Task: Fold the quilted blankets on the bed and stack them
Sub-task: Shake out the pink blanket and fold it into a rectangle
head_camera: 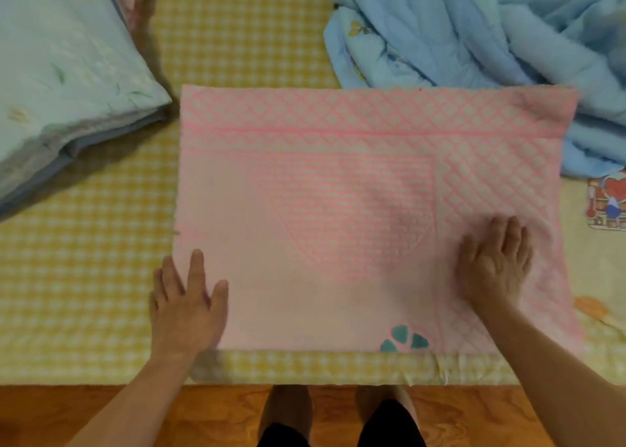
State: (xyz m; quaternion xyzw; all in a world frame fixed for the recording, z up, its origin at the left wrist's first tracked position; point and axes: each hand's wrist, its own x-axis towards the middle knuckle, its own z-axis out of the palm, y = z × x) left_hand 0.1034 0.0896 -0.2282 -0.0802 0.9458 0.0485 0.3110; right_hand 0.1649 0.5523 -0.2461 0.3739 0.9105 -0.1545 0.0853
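The folded pink blanket (pixel 355 216) is pressed flat on the bed (pixel 101 277) under both hands. Its left edge is touched by the left hand (pixel 188 299), fingers straight; the right hand (pixel 496 262) is laid flat on it. A folded stack (pixel 67 84) is seen beyond the left hand, a crumpled blue blanket (pixel 474 26) beyond the right.

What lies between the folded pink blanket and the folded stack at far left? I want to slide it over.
Only bare yellow checked sheet separates the pink blanket from the pale folded stack, as the head view shows.

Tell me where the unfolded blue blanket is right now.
In the head view, the blue blanket lies crumpled at the far right of the bed, just beyond the folded pink blanket, whose far right corner overlaps it.
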